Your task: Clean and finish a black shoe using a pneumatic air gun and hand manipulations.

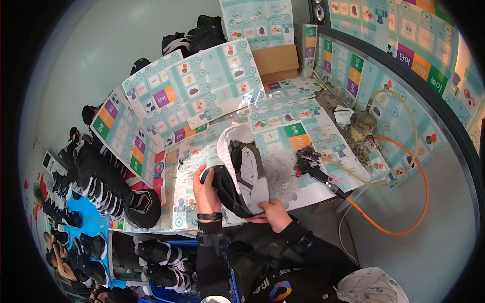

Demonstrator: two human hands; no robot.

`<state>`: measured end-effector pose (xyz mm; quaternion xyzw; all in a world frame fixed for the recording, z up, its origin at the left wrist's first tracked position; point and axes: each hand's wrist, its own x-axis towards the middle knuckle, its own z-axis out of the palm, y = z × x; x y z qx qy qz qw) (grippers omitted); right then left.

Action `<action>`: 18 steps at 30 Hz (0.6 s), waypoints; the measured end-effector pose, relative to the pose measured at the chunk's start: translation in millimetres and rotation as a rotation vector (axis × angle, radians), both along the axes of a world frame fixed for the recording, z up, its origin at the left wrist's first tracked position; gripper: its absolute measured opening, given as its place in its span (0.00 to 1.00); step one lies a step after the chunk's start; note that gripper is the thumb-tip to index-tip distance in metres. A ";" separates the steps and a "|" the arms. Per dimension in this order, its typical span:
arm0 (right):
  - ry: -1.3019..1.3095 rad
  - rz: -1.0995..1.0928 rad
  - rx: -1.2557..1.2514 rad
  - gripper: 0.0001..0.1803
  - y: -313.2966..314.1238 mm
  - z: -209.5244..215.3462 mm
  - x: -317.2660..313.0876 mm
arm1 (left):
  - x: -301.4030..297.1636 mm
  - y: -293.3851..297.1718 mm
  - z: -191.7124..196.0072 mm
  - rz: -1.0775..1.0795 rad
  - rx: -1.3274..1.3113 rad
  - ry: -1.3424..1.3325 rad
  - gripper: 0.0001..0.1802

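Above the front part of the table, I hold a black and white shoe [251, 174] in both hands, tilted, with a pale striped edge along one side. My left hand [206, 194] is closed round its black part at the left. At its lower end, my right hand [275, 214] grips the light-coloured edge with thumb and fingers. To the right of the shoe, a dark spray gun [316, 169] lies on the table, a clear hose and an orange hose [389, 230] running from it.
Picture-printed boards [166, 91] stand round the back and left of the worktable [187, 202]. A row of black shoes [96, 174] lines the left side. Below the table edge is a blue crate [177, 299] with shoes. A crusted pot [362, 123] stands at the right. People appear at far left.
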<state>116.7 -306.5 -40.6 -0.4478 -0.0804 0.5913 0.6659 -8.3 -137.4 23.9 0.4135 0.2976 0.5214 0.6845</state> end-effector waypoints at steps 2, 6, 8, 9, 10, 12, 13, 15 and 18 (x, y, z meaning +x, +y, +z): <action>-0.010 -0.004 -0.020 0.23 1.4 7.9 -2.8 | 16.2 20.5 -14.2 0.137 0.254 0.222 0.16; -0.067 0.491 -0.058 0.28 -4.7 1.0 36.5 | 40.5 54.7 -27.5 0.108 0.414 0.528 0.08; -1.439 0.283 -0.053 0.24 -12.9 0.7 62.2 | 41.0 82.6 -36.6 0.109 0.435 0.603 0.09; -1.720 0.059 -0.160 0.24 -20.1 12.7 77.1 | 43.2 95.6 -46.6 0.093 0.452 0.673 0.10; -1.987 -0.189 -0.266 0.27 -24.4 28.1 91.3 | 42.0 108.1 -53.6 0.109 0.473 0.696 0.12; -2.012 -0.235 -0.520 0.26 -21.6 24.2 128.4 | 54.0 119.5 -57.2 0.118 0.487 0.821 0.13; -2.009 -0.239 -0.523 0.26 -17.6 9.4 141.0 | 52.1 129.4 -63.9 0.151 0.511 0.870 0.15; -2.078 -0.190 -0.558 0.23 -5.3 -22.4 168.9 | 50.8 142.6 -73.4 0.138 0.507 0.893 0.15; -2.183 0.003 -0.597 0.19 -0.8 -29.7 192.8 | 55.7 147.6 -77.4 0.127 0.520 0.913 0.15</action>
